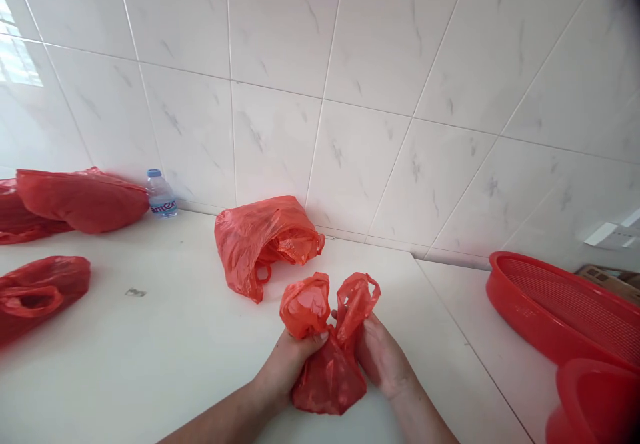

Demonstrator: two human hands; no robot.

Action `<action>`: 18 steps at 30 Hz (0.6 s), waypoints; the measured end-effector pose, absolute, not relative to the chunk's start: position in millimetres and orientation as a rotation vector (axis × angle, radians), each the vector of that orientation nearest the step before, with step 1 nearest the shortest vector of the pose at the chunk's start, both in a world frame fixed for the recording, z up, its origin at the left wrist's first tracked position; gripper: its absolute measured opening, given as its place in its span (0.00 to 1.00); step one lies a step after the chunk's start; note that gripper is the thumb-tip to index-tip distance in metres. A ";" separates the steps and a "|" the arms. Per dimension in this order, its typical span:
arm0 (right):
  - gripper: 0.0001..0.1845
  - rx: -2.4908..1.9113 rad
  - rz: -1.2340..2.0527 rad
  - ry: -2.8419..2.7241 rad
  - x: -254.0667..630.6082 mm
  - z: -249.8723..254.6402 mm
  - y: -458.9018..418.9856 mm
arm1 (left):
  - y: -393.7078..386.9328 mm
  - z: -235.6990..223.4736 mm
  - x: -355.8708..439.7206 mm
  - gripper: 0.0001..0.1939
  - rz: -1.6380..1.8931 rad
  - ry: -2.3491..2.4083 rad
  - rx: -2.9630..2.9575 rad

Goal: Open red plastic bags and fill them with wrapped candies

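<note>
The white bench (165, 337) carries crumpled red plastic bags (267, 241) and, near the tiled wall, a small blue-capped water bottle (163, 197).

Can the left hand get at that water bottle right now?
Probably, if the left hand lets go of its red bag; the bottle is farther off, but bare tabletop leads to it.

Kitchen-like indoor space indicated by marbled wall tiles (280, 144), white countertop (175, 337), red mesh basket (530, 311); exact room type not confirmed.
</note>
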State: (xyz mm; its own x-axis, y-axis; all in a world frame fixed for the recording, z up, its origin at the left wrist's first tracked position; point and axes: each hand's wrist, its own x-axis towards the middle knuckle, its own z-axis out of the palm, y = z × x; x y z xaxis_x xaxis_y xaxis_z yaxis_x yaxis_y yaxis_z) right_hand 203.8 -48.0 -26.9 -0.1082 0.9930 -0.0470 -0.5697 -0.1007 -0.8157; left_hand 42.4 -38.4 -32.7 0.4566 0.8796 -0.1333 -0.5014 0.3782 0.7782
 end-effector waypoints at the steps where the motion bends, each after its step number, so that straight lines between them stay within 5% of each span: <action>1: 0.28 -0.718 1.585 -0.822 205.7 -27.0 -47.8 | -37.3 -34.0 42.4 0.11 0.949 0.600 0.718; 4: 0.35 -0.760 1.558 -0.978 202.6 -30.3 -44.5 | -34.9 -37.0 43.5 0.09 0.966 0.583 0.712; 9: 0.13 -1.011 1.398 -0.843 193.3 -41.1 -35.1 | -31.2 -36.8 39.3 0.07 1.023 0.707 0.825; 18: 0.11 -0.699 1.505 -0.602 206.6 -31.2 -34.3 | -21.6 -21.0 32.2 0.18 0.992 0.736 0.695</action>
